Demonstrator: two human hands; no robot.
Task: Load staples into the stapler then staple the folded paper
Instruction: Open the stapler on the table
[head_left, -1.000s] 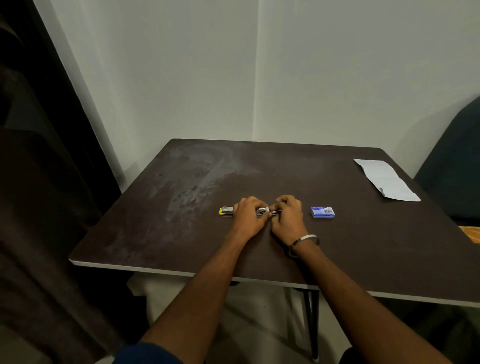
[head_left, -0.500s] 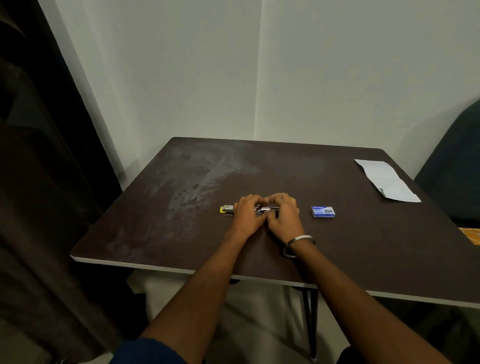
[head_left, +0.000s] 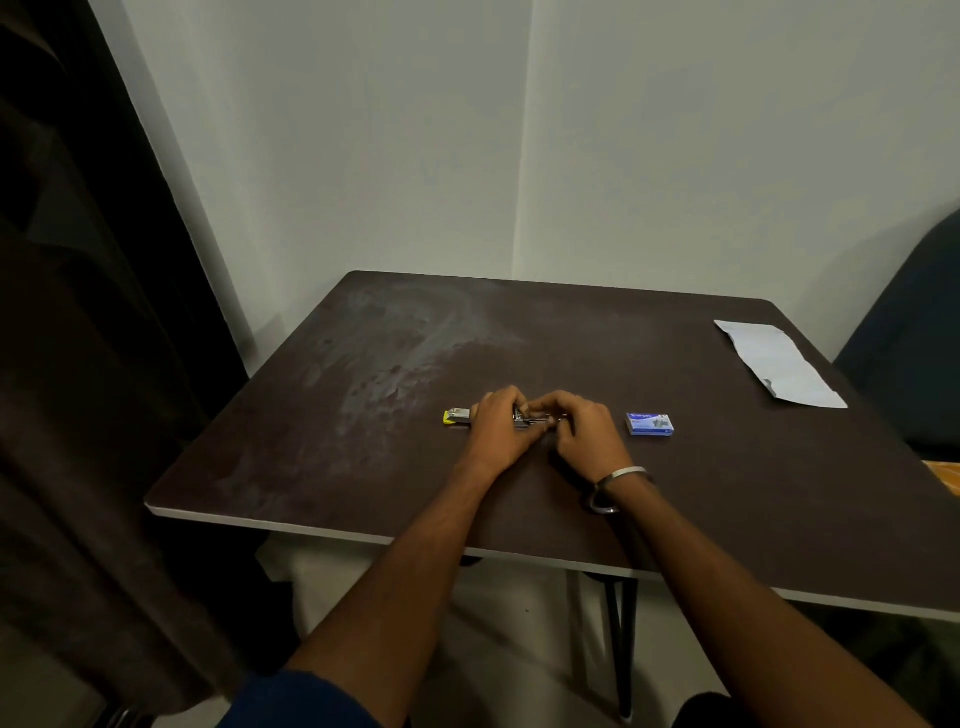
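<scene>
The stapler (head_left: 460, 416) lies mid-table, long axis running 9 to 3 o'clock, its yellow end at 9. The left hand (head_left: 501, 423) is closed over its body; the right hand (head_left: 584, 431), at 3 o'clock, pinches the metal end, perhaps seating staples. The staple box (head_left: 650, 424) sits farther toward 3 and the folded paper (head_left: 779, 364) toward 2, both nearer the right hand.

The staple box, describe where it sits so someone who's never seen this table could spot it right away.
Start at the dark brown table and find the two hands working together at its middle. Just beyond the right hand, lying flat and untouched, is the staple box. It is small and blue, unlike the yellow-ended metal stapler or the white folded paper at the far right corner.
</scene>
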